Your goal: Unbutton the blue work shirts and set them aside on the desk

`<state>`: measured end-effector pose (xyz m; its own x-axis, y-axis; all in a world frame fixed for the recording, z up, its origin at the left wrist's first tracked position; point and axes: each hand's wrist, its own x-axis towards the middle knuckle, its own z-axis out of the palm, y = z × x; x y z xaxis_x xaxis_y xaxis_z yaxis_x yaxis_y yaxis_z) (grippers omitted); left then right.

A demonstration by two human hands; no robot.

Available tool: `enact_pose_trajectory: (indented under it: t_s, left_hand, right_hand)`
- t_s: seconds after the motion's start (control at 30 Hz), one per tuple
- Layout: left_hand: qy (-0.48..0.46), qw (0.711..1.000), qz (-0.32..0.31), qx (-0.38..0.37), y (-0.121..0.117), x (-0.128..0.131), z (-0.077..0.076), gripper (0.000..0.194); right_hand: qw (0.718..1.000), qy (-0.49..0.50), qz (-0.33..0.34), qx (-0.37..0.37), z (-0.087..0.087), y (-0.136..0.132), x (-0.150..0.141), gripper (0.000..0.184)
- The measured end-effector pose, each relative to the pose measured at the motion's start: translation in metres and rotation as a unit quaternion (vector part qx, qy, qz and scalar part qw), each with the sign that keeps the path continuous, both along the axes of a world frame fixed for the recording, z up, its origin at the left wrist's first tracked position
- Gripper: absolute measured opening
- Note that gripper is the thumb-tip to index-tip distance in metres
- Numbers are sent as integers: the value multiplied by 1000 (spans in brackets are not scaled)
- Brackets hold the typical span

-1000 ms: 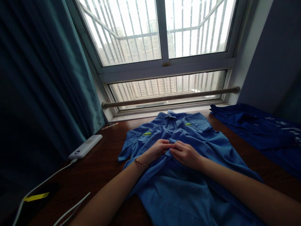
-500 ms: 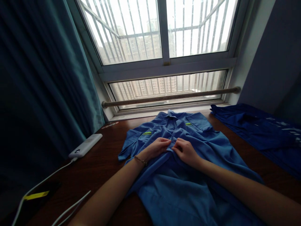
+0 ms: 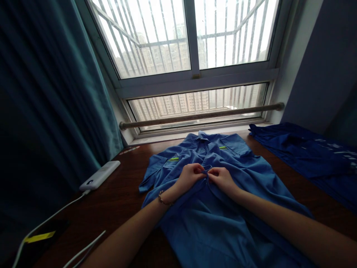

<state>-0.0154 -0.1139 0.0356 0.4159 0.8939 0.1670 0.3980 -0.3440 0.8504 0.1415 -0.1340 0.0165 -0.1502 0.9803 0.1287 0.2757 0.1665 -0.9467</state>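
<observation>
Clearly, in the head view, the shirt point(image 3: 217, 216) lies flat toward five o'clock, its collar toward the window point(image 3: 195, 80). The left hand point(image 3: 191, 176) and right hand point(image 3: 223, 179) pinch its front, fingertips together on the cloth, presumably to keep it lifted. They hide what is between them. The hem runs out of frame; lettering on the dark-blue cloth point(image 3: 304, 156) at three o'clock is unreadable.

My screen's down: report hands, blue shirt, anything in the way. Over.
Left hand, right hand pinching blue shirt front. Shirt spread on table. Nothing seen blocking hands; white device left of shirt.
</observation>
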Motion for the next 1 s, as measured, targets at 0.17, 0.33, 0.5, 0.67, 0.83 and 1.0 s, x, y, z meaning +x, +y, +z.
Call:
enact_pose_trajectory:
  t_s: [0.17, 0.33, 0.5, 0.67, 0.83, 1.0]
  left_hand:
    - [93, 978, 33, 184, -23, 11, -2, 26]
    - [132, 967, -37, 212, -34, 18, -4, 37]
    - [107, 986, -19, 126, -23, 16, -6, 47]
    - [150, 983, -90, 62, -21, 8, 7, 61]
    - [376, 925, -29, 55, -18, -7, 23, 113]
    - [433, 883, 181, 16, 16, -42, 18, 127]
  right_hand:
    - [994, -90, -27, 54, -1, -2, -3, 21]
    - [990, -109, -18, 90, 1, -5, -4, 9]
    - [998, -50, -36, 16, -6, 4, 1, 13]
    - [975, 168, -134, -64, -1, 43, 32, 21]
    - [883, 144, -435, 101, 13, 96, 120, 27]
    - [904, -34, -416, 95, -6, 114, 176, 34]
